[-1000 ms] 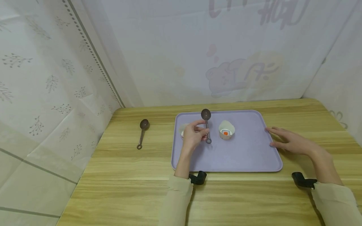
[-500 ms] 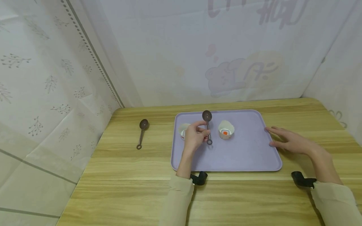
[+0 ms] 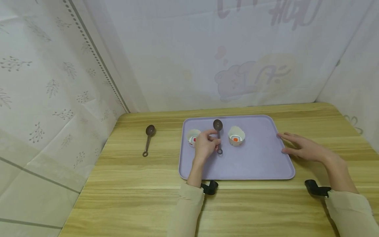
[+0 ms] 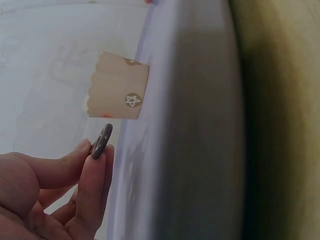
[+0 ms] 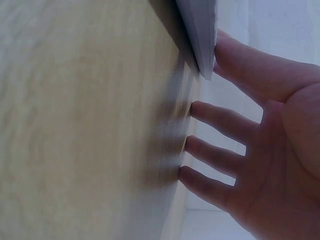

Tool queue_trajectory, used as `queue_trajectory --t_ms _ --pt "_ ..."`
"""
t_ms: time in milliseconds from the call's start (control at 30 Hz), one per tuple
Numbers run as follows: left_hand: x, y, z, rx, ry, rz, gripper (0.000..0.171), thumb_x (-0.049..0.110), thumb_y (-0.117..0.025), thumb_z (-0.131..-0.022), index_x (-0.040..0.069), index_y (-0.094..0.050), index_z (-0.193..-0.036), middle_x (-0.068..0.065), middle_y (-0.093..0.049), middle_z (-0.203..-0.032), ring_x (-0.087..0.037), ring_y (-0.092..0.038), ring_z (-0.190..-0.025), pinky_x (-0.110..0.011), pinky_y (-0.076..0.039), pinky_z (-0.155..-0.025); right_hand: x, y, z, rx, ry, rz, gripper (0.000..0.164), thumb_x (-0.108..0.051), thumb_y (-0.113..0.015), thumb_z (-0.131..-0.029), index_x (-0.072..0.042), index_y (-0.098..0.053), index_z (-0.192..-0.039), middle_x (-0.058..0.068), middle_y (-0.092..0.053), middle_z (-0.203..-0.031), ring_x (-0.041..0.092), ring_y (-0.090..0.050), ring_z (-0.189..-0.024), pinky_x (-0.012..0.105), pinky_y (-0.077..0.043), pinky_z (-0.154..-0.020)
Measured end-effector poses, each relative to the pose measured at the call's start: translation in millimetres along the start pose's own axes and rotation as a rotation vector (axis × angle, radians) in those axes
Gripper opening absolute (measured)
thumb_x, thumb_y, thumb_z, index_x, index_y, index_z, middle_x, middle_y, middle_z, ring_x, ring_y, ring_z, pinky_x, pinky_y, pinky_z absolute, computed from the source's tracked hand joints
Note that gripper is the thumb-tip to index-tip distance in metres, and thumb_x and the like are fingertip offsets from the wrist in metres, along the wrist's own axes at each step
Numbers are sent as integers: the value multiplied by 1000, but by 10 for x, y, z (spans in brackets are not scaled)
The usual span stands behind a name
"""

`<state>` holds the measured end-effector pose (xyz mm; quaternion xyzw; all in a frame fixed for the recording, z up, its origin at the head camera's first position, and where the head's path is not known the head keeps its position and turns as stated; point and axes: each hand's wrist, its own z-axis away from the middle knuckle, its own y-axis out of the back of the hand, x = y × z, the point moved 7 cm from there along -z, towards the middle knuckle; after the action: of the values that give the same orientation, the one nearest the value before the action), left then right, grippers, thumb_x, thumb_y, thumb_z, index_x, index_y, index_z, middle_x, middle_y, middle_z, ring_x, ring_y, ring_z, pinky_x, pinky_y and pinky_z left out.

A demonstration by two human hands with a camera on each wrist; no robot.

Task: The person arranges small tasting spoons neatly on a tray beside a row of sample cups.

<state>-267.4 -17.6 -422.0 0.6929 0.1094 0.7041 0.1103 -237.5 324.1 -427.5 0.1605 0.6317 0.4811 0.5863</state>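
My left hand [image 3: 205, 144] pinches a brown measuring spoon [image 3: 217, 125] by its handle, over the lilac tray [image 3: 254, 164]. The spoon's bowl points to the back and its ring end towards me; the left wrist view shows the ring [image 4: 102, 142] between thumb and fingers. Just right of the spoon stands a paper baking cup [image 3: 236, 136] with an orange-and-white piece inside. A second paper cup [image 3: 192, 135], partly hidden behind my left hand, has a red-and-white piece in it. My right hand [image 3: 308, 148] touches the tray's right edge, fingers extended; in the right wrist view three fingertips [image 5: 197, 107] meet the table.
Another brown measuring spoon [image 3: 148, 140] lies on the wooden table [image 3: 133, 184] left of the tray. A white printed cloth [image 3: 177, 65] hangs behind the table, with more cloth along both sides.
My left hand has shifted slightly right with the spoon, and the spoon has come a little nearer to me. More of the left paper cup now shows. My right hand stays put.
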Motion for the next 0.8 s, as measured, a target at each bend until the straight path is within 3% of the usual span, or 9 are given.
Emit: queue_trajectory --t_ms 800 --pt "-38 -49 7 27 10 -139 33 -1 -79 -83 0 -74 -115 -7 -71 -71 -15 -65 -51 -18 -49 -46 4 -3 -6 -8 -1 -30 69 -26 -67 -98 4 -37 -152 44 -20 -152 66 -18 -137 78 -21 -103"
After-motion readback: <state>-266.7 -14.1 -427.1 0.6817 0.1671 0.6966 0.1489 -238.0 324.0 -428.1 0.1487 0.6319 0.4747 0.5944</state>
